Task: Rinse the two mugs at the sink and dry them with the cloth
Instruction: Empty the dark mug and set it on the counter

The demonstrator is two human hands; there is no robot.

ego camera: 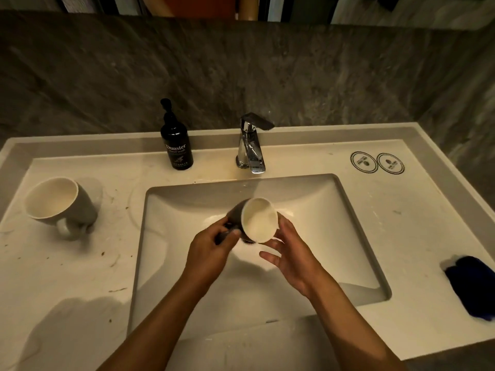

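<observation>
Pale stone surface (pixel 401 236), white rectangular basin (pixel 308 199), tap dry. My left hand (pixel 211 247) grips grey white-lined mug (pixel 257 220) over basin; right hand (pixel 292 253) open, steadying rim. Second grey mug (pixel 61 204) waits left; blue cloth (pixel 471 285) untouched right. Rinsing barely started; drying remains.

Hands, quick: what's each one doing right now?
Left hand: fingers curled round the handle of the mug, held over the sink.
Right hand: open, fingers against the mug's rim.

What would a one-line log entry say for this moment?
left hand grips mug handle over sink | right hand open beside rim | second mug on counter | tap dry
</observation>
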